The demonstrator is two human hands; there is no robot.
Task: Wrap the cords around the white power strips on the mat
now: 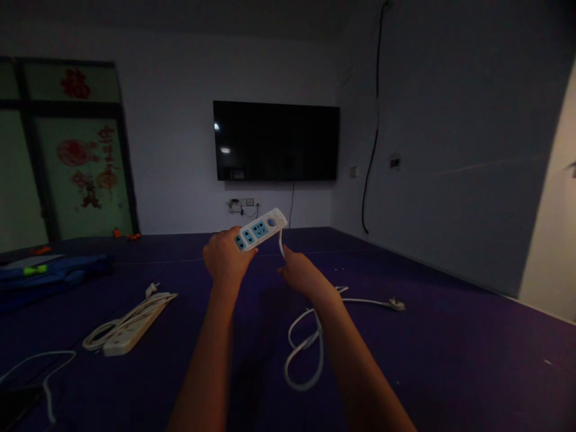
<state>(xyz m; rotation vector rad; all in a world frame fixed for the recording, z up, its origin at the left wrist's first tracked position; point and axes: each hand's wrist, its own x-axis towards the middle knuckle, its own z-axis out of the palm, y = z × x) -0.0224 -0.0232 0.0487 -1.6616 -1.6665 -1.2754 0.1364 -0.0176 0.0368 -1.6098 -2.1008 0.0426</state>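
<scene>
My left hand (224, 252) is closed around the left end of a white power strip (275, 217) with blue sockets and a dark blue switch. The strip is held up off the purple floor and tilted, its right end higher. A white cord (281, 243) leaves that right end, and my right hand (297, 270) pinches it just below the strip. Beneath my right forearm the rest of the cord lies in loose loops (303, 384) on the floor. Its plug (396, 304) rests to the right.
A second white power strip (135, 330) with its cord wound along it lies on the purple floor (432, 372) at left. Further left are a white cable (49, 354) and blue cloth (85, 268). A television (276, 141) hangs on the far wall.
</scene>
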